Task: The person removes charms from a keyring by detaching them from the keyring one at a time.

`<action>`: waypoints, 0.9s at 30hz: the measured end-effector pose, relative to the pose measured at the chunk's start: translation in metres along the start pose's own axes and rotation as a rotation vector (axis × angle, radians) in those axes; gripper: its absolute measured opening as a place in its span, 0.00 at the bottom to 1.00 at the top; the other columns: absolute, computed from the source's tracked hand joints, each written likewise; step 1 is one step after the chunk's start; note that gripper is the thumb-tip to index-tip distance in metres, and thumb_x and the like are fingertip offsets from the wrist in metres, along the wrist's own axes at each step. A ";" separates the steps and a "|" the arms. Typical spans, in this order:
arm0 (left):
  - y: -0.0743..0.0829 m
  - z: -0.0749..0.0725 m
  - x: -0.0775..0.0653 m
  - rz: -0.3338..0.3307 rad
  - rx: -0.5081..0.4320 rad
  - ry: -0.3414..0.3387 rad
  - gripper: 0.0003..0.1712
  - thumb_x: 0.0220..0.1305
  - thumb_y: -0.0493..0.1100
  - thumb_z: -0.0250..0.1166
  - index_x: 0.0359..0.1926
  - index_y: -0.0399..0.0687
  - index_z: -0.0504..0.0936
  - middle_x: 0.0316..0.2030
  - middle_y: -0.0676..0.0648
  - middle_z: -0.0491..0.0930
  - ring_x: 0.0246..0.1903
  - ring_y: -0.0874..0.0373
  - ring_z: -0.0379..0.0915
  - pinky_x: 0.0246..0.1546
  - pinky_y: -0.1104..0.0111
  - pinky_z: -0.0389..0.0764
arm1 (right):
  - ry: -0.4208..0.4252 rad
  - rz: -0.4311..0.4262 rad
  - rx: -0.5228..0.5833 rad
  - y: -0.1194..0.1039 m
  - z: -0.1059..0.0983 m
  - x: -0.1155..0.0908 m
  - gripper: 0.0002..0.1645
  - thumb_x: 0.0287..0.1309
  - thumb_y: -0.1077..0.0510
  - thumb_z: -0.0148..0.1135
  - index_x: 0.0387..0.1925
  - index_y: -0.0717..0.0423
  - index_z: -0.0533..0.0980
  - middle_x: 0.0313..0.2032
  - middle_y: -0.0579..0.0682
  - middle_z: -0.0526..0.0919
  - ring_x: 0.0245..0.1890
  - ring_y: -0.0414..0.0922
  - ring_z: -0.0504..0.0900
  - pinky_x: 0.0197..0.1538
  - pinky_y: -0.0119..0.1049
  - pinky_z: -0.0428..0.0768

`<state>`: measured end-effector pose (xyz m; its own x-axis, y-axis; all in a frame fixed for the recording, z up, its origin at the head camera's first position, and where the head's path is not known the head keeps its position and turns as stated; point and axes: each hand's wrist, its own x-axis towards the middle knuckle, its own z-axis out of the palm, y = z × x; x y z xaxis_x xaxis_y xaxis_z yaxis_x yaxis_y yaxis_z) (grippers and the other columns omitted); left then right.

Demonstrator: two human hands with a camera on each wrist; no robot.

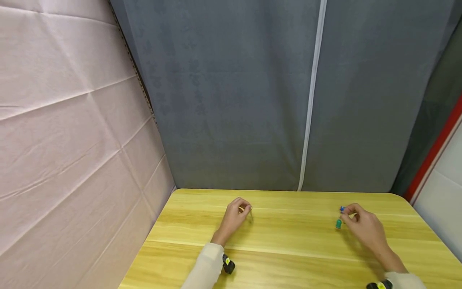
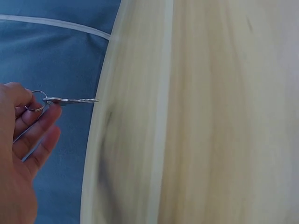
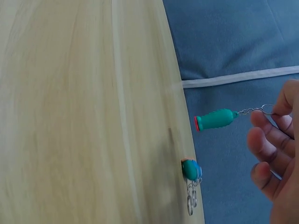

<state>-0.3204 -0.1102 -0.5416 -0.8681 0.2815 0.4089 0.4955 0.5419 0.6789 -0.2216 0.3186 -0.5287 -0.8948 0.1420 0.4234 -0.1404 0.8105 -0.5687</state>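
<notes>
My left hand (image 1: 232,218) pinches a split ring (image 2: 35,110) between thumb and finger, above the left half of the table. A silver key (image 2: 72,101) hangs from that ring, its blade pointing down. On the right, my right hand (image 1: 367,230) pinches the ring of a keychain, and its green charm (image 3: 217,119) with a red base dangles from a short chain, apart from the tabletop. Just beyond that hand, a green-and-blue keychain piece (image 3: 190,169) lies on the table with metal rings (image 3: 190,204); whether it is one keychain or two I cannot tell.
The wooden table (image 1: 274,261) reaches back to a grey curtain (image 1: 231,100) with a white vertical strip (image 1: 311,96). Pale pink cloth (image 1: 72,140) hangs along the left side. A red-edged white panel (image 1: 447,168) stands at the right.
</notes>
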 end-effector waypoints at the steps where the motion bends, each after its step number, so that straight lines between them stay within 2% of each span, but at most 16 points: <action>1: -0.001 -0.001 0.000 -0.007 -0.005 0.001 0.05 0.78 0.43 0.65 0.43 0.51 0.88 0.40 0.52 0.85 0.41 0.62 0.82 0.43 0.71 0.84 | -0.004 0.004 -0.004 0.002 0.000 0.000 0.09 0.70 0.52 0.64 0.42 0.54 0.80 0.25 0.45 0.81 0.20 0.32 0.67 0.25 0.32 0.64; 8: -0.013 -0.002 -0.003 -0.021 -0.042 0.034 0.05 0.77 0.41 0.66 0.44 0.47 0.87 0.40 0.50 0.86 0.40 0.60 0.83 0.43 0.70 0.85 | -0.012 0.031 -0.028 0.012 -0.004 -0.003 0.09 0.70 0.53 0.65 0.42 0.55 0.80 0.27 0.47 0.84 0.22 0.31 0.69 0.26 0.31 0.66; 15: -0.027 -0.002 -0.005 -0.087 -0.059 0.056 0.04 0.75 0.37 0.66 0.42 0.44 0.87 0.39 0.47 0.86 0.39 0.59 0.83 0.42 0.72 0.85 | 0.010 0.070 -0.019 0.023 -0.006 -0.004 0.09 0.68 0.53 0.67 0.41 0.55 0.81 0.31 0.50 0.87 0.24 0.26 0.70 0.28 0.32 0.67; 21: -0.035 -0.004 -0.009 -0.147 -0.061 0.046 0.04 0.76 0.38 0.67 0.41 0.43 0.86 0.39 0.47 0.85 0.40 0.60 0.83 0.44 0.71 0.86 | -0.001 0.106 -0.025 0.031 -0.012 -0.007 0.11 0.68 0.52 0.68 0.41 0.56 0.81 0.32 0.52 0.88 0.26 0.23 0.70 0.29 0.32 0.68; 27: -0.040 -0.004 -0.010 -0.180 -0.074 0.029 0.05 0.77 0.39 0.65 0.43 0.43 0.86 0.40 0.47 0.85 0.40 0.60 0.84 0.43 0.73 0.86 | -0.029 0.159 -0.028 0.040 -0.017 -0.008 0.13 0.70 0.50 0.66 0.42 0.57 0.80 0.33 0.54 0.88 0.27 0.28 0.71 0.30 0.32 0.68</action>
<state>-0.3316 -0.1384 -0.5705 -0.9423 0.1619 0.2928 0.3336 0.5219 0.7850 -0.2124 0.3599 -0.5430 -0.9168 0.2532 0.3088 0.0150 0.7946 -0.6069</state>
